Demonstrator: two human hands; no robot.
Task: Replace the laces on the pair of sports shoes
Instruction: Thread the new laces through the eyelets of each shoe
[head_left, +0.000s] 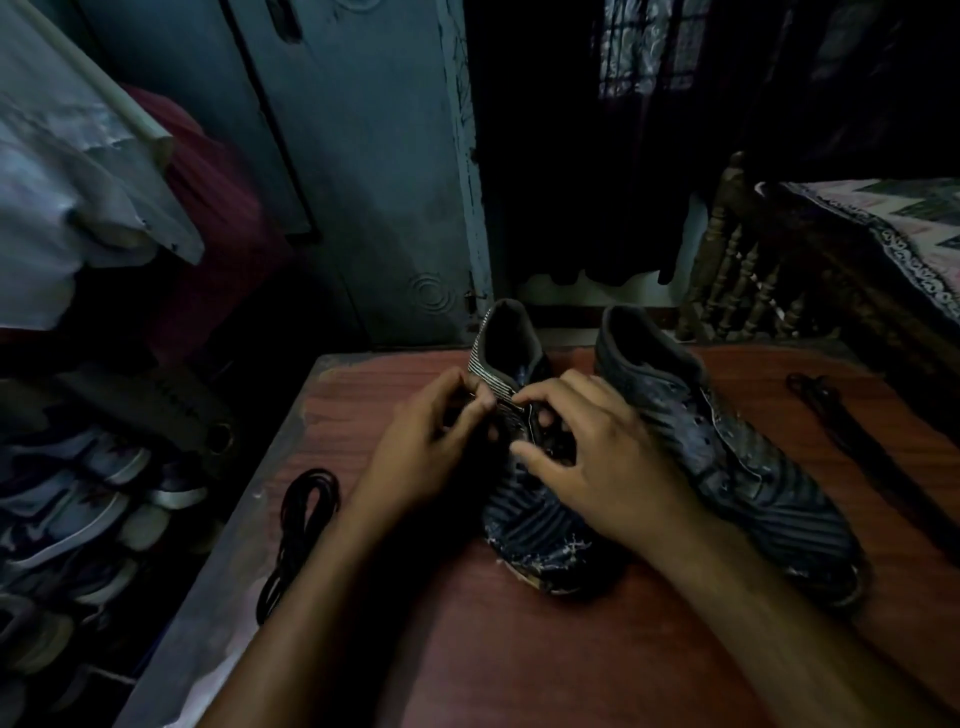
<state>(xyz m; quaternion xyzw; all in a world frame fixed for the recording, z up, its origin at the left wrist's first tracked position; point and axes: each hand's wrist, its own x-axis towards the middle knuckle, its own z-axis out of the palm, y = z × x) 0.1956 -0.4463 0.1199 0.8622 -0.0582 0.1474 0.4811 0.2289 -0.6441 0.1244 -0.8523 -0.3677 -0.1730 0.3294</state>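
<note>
Two dark striped sports shoes stand on a reddish-brown table (519, 649), toes toward me. Both hands work on the left shoe (540, 530) at its eyelets. My left hand (431, 441) has its fingers curled at the shoe's striped collar edge, pinching something small there; the light is too dim to tell what it is. My right hand (597, 457) lies over the tongue, thumb and forefinger pinching at the same spot. The right shoe (737, 457) stands untouched, no lace visible in its eyelets. A coiled black lace (301, 530) lies to the left, another dark lace (852, 436) to the right.
A shoe rack (78, 509) with several pale shoes stands low on the left. Clothes (78, 182) hang above it. A blue door (363, 156) is behind the table. A carved wooden bed (831, 270) with a patterned cover is at the right.
</note>
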